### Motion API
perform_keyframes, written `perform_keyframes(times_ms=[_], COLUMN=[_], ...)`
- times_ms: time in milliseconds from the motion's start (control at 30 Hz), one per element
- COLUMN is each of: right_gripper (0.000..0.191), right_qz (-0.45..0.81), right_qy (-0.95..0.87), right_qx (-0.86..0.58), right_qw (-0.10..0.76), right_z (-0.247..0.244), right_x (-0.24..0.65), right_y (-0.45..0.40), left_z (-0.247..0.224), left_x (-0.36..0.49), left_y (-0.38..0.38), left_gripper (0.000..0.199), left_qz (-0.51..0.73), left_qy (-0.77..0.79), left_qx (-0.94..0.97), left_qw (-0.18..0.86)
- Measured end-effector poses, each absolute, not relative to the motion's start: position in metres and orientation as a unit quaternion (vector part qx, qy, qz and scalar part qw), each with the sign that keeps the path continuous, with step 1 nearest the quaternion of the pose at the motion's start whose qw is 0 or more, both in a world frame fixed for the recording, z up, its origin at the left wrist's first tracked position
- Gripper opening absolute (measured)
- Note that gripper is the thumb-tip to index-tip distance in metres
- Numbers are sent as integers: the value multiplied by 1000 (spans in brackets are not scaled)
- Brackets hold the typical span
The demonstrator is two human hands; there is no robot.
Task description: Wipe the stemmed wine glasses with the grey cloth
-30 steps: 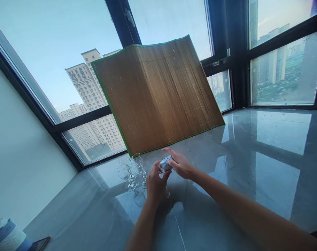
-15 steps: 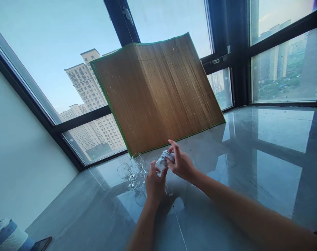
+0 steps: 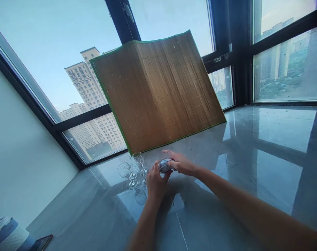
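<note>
Phone (image 3: 44, 242) lies on the shiny grey tiles (image 3: 95, 212), far to the left of the fingers and on their near side. A blue and white thing (image 3: 10, 237) is just beside it, partly out of view. The left hand (image 3: 155, 182) has its fingers curled around a glass (image 3: 163, 167), which is tipped on its side, up off the tiles. The right hand (image 3: 183, 165) touches the glass's right end, one finger sticking out; I cannot tell if it is pinching anything. Three more glasses (image 3: 125, 170) stand on thin stems, close to the left fingers, on their left side. Past all the fingers, a big brown mat (image 3: 160, 94) with green edges leans by the windows (image 3: 171, 21). Farthest off are tall buildings (image 3: 89, 85).
</note>
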State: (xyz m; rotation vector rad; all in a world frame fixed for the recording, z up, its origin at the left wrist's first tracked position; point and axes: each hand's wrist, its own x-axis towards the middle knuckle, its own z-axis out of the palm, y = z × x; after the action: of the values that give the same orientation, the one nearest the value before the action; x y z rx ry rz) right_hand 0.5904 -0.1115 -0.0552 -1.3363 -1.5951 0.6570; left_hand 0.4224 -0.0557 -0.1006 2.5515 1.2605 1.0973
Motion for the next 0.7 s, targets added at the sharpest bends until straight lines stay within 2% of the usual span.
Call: perform_keyframes(times_ms=[133, 500, 700], right_gripper=[80, 111, 110], right_qz=[371, 432, 462], right_qy=[-632, -644, -637], right_qx=[-523, -471, -441], right_qw=[435, 421, 431], right_z=[-52, -49, -48], right_x=[593, 595, 594], right_y=[-115, -119, -119], left_z=[-101, -101, -100], left_x=[421, 417, 414], left_y=[-54, -54, -55], left_gripper=[49, 53, 55], left_qz=[368, 359, 384], left_qy=[398, 383, 362], left_qx=[839, 847, 842], left_qw=[53, 83, 112])
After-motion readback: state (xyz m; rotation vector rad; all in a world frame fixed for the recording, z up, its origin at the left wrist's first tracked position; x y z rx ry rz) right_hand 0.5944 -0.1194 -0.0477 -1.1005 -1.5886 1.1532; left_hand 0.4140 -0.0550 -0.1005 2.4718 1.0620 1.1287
